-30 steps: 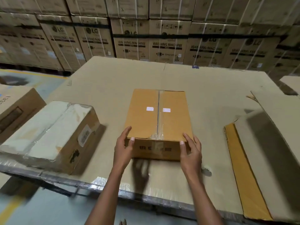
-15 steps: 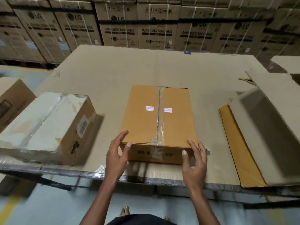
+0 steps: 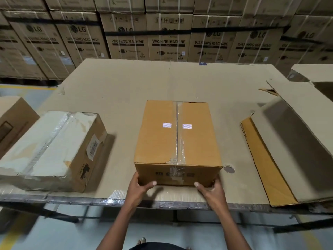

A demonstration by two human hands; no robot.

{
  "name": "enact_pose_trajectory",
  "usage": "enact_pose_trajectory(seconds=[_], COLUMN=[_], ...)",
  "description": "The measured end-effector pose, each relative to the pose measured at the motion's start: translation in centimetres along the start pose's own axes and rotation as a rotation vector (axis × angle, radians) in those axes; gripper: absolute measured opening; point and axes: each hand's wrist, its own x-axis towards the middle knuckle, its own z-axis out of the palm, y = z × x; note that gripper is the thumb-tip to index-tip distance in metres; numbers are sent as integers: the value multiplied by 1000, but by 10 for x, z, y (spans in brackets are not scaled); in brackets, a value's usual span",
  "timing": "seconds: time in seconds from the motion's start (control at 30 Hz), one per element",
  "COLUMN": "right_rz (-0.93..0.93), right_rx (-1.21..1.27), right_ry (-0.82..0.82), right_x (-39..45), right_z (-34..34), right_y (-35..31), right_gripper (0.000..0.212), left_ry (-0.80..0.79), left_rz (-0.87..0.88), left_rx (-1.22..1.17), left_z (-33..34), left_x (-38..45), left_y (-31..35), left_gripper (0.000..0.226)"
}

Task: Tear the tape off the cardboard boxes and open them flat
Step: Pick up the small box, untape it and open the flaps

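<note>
Both hands on the near end of the box: your left hand [image 3: 138,184] cups the bottom-left corner, thumb across the front face, and your right hand [image 3: 210,186] does the same at the bottom-right, fingers wrapped round the side, so that's a two-handed hold on the brown box [image 3: 177,141], not a pinch on any tape yet. Box sits upright on the cardboard-covered table [image 3: 126,91], near the front edge, roughly centre, well apart from the white-wrapped box [image 3: 54,148] on your left and the flattened cardboard [image 3: 266,159] leaning on your right. Step in hand, by my read: you're positioning the box, w/ the tearing itself not begun. The clear tape strip [image 3: 178,130] runs down the middle seam of the top and laps over onto the front face, where it looks wrinkled and partly lifted, prob. the easiest start point. Next move calls for freeing one hand, likely the right, to pinch that loose tape end at the front edge while the left steadies the box, then pulling back along the seam away from you. Watch the box sliding off the table lip as you pull; it's close to it. Two small pale patches [image 3: 167,125] sit either side of the seam, can't tell what they are.
</note>
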Motion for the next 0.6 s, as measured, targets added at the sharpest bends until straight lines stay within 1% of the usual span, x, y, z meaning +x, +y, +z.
enact_pose_trajectory(seconds=[0.07, 0.13, 0.23, 0.27, 0.37, 0.4, 0.47, 0.5, 0.53, 0.6], right_rz=[-11, -36, -87, -116, -244, -280, -355, -388, -421, -483], right_rx=[21, 59, 131, 173, 277, 296, 331, 345, 353, 365], right_ry=[21, 46, 93, 106, 174, 198, 225, 233, 237, 243], right_x=[0, -4, -10, -14, -26, -28, -31, -32, -33, -32], right_z=[3, 5, 8, 8, 6, 3, -3, -6, -9, -13], right_y=[0, -2, -11, -17, -46, -57, -80, -91, -101, -119], right_gripper=[100, 105, 113, 111, 85, 81, 81, 85, 89, 90], left_ry=[1, 21, 63, 78, 117, 118, 113, 111, 107, 101], left_rz=[-1, 22, 107, 136, 204, 237, 315, 350, 382, 427], left_rx=[27, 12, -56, -81, -104, -95, -91, -93, -98, -116], left_z=[3, 1, 0, 1, 1, 1, 1, 1, 1, 0], left_x=[1, -1, -7, -10, -19, -22, -27, -27, -26, -20], left_y=[-9, -8, 6, 14, 39, 49, 69, 79, 89, 106], left_gripper=[74, 75, 77, 80, 84, 84, 84, 86, 89, 96])
